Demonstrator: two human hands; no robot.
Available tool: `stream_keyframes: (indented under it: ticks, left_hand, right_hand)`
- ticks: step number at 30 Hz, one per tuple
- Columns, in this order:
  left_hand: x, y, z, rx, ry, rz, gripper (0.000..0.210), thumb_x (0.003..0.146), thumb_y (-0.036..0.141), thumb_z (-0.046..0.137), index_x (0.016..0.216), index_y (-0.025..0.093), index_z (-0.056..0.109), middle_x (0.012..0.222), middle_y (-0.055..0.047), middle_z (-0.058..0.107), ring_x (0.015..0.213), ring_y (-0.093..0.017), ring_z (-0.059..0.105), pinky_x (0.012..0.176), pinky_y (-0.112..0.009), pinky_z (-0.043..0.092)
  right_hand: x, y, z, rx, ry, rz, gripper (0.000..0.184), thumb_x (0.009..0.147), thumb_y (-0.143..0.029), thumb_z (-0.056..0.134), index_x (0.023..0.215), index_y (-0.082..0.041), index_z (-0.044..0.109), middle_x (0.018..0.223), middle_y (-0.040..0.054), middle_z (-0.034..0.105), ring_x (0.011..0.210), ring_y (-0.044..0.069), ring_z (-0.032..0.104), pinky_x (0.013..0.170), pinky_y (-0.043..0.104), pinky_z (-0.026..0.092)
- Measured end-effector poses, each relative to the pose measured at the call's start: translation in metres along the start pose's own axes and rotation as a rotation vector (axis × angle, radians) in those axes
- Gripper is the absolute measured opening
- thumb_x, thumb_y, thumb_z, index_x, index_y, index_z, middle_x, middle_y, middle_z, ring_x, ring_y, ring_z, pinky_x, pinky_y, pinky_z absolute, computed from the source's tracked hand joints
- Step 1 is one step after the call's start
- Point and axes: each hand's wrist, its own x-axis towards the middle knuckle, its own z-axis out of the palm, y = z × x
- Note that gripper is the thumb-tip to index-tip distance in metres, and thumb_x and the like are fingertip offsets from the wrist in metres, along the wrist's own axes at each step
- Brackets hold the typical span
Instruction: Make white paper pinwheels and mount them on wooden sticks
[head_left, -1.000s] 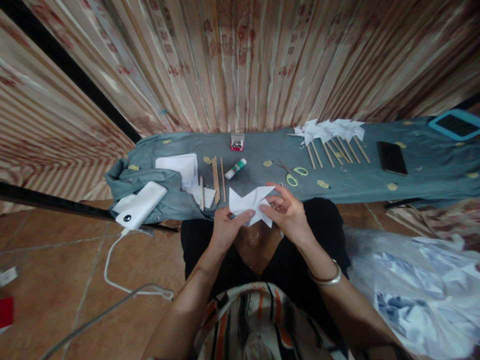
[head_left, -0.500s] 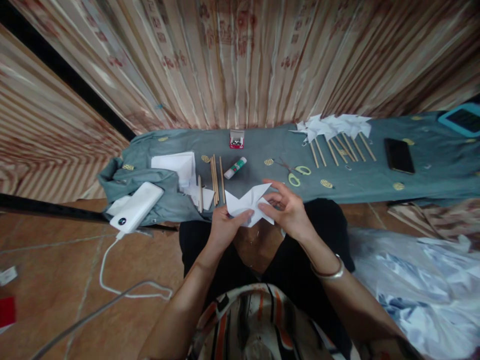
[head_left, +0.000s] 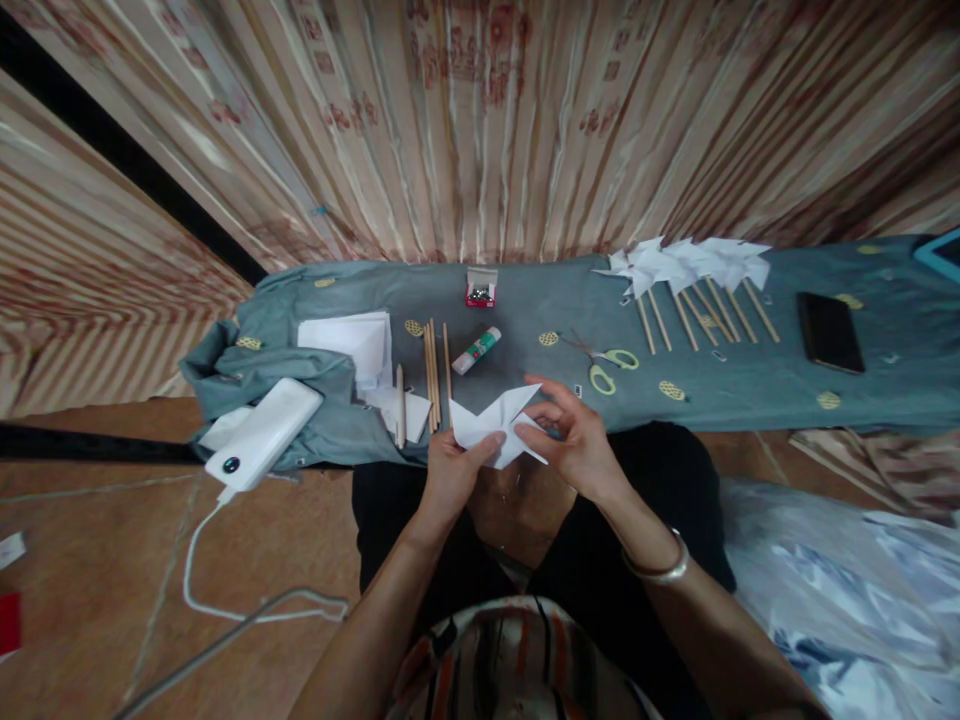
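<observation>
Left hand is partly hidden behind folded white paper, blue-framed device and plastic bag run off right edge, red item off left, box contents too small to tell.

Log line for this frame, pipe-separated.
left hand: pinches folded white paper | right hand: holds its right side | glue stick, scissors: on gray-green cloth, beyond hands
</observation>
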Motion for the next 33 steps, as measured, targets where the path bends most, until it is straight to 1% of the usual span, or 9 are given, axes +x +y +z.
stream_keyframes:
  ticks: [6, 10, 13, 15, 18, 21, 25, 30, 33]
  left_hand:
    - [0.006, 0.002, 0.004, -0.012, -0.011, -0.049, 0.028, 0.050, 0.030, 0.085, 0.069, 0.012, 0.074, 0.066, -0.003, 0.072, 0.057, -0.015, 0.063, 0.058, -0.025, 0.052]
    - [0.010, 0.002, 0.003, -0.024, -0.009, -0.066, 0.026, 0.051, 0.028, 0.084, 0.068, 0.011, 0.073, 0.065, -0.003, 0.072, 0.056, -0.014, 0.062, 0.057, -0.023, 0.051]
    - [0.012, 0.002, 0.003, -0.026, -0.003, -0.080, 0.026, 0.052, 0.028, 0.084, 0.068, 0.011, 0.073, 0.064, -0.003, 0.071, 0.055, -0.013, 0.062, 0.055, -0.023, 0.050]
    - [0.014, 0.002, 0.003, -0.033, 0.003, -0.077, 0.027, 0.051, 0.028, 0.084, 0.069, 0.011, 0.073, 0.065, -0.003, 0.072, 0.056, -0.013, 0.062, 0.057, -0.023, 0.051]
    - [0.016, 0.001, 0.004, -0.026, 0.011, -0.061, 0.029, 0.051, 0.029, 0.085, 0.071, 0.011, 0.074, 0.066, -0.003, 0.073, 0.056, -0.014, 0.063, 0.059, -0.024, 0.052]
    - [0.018, 0.000, 0.003, -0.021, -0.001, -0.061, 0.031, 0.052, 0.031, 0.086, 0.072, 0.011, 0.075, 0.068, -0.004, 0.074, 0.058, -0.015, 0.064, 0.060, -0.025, 0.053]
    - [0.019, -0.001, 0.002, -0.046, -0.030, -0.064, 0.031, 0.050, 0.031, 0.087, 0.071, 0.012, 0.075, 0.069, -0.004, 0.075, 0.059, -0.015, 0.065, 0.061, -0.025, 0.053]
    - [0.020, 0.000, 0.000, -0.043, -0.075, -0.072, 0.034, 0.050, 0.030, 0.088, 0.077, 0.012, 0.076, 0.075, -0.005, 0.076, 0.063, -0.016, 0.067, 0.065, -0.026, 0.055]
    - [0.020, 0.000, 0.000, -0.035, -0.063, -0.081, 0.033, 0.049, 0.030, 0.088, 0.074, 0.012, 0.076, 0.073, -0.005, 0.076, 0.062, -0.016, 0.066, 0.064, -0.026, 0.054]
  right_hand:
    - [0.007, 0.003, -0.002, -0.029, -0.010, -0.002, 0.056, 0.073, -0.028, 0.071, 0.125, -0.022, 0.051, 0.074, -0.0040, 0.069, 0.069, 0.015, 0.062, 0.072, 0.030, 0.047]
    - [0.011, 0.008, -0.003, -0.026, -0.022, -0.010, 0.054, 0.074, -0.028, 0.071, 0.124, -0.022, 0.051, 0.074, -0.0039, 0.070, 0.069, 0.015, 0.063, 0.073, 0.031, 0.048]
    - [0.014, 0.011, -0.003, -0.012, -0.028, -0.013, 0.057, 0.073, -0.029, 0.073, 0.125, -0.022, 0.051, 0.076, -0.0032, 0.071, 0.073, 0.015, 0.064, 0.075, 0.031, 0.049]
    - [0.016, 0.013, -0.003, 0.021, -0.040, 0.013, 0.061, 0.071, -0.030, 0.076, 0.125, -0.022, 0.050, 0.079, -0.0023, 0.072, 0.075, 0.016, 0.066, 0.076, 0.031, 0.050]
    - [0.017, 0.014, -0.002, 0.098, -0.067, 0.088, 0.065, 0.069, -0.035, 0.078, 0.126, -0.022, 0.049, 0.081, -0.0011, 0.073, 0.073, 0.017, 0.067, 0.072, 0.031, 0.052]
    - [0.018, 0.015, 0.000, 0.140, -0.070, 0.133, 0.063, 0.069, -0.038, 0.078, 0.123, -0.023, 0.051, 0.083, -0.0007, 0.074, 0.070, 0.017, 0.067, 0.067, 0.030, 0.053]
    - [0.018, 0.015, 0.002, 0.167, -0.048, 0.145, 0.062, 0.067, -0.038, 0.079, 0.121, -0.023, 0.052, 0.081, -0.0003, 0.074, 0.067, 0.017, 0.067, 0.063, 0.030, 0.053]
    - [0.019, 0.017, 0.002, 0.165, -0.045, 0.125, 0.059, 0.066, -0.040, 0.079, 0.118, -0.024, 0.054, 0.079, -0.0009, 0.073, 0.069, 0.018, 0.067, 0.064, 0.030, 0.053]
    - [0.020, 0.017, 0.001, 0.160, -0.041, 0.127, 0.058, 0.067, -0.039, 0.079, 0.117, -0.024, 0.055, 0.079, -0.0012, 0.073, 0.069, 0.018, 0.067, 0.064, 0.030, 0.053]
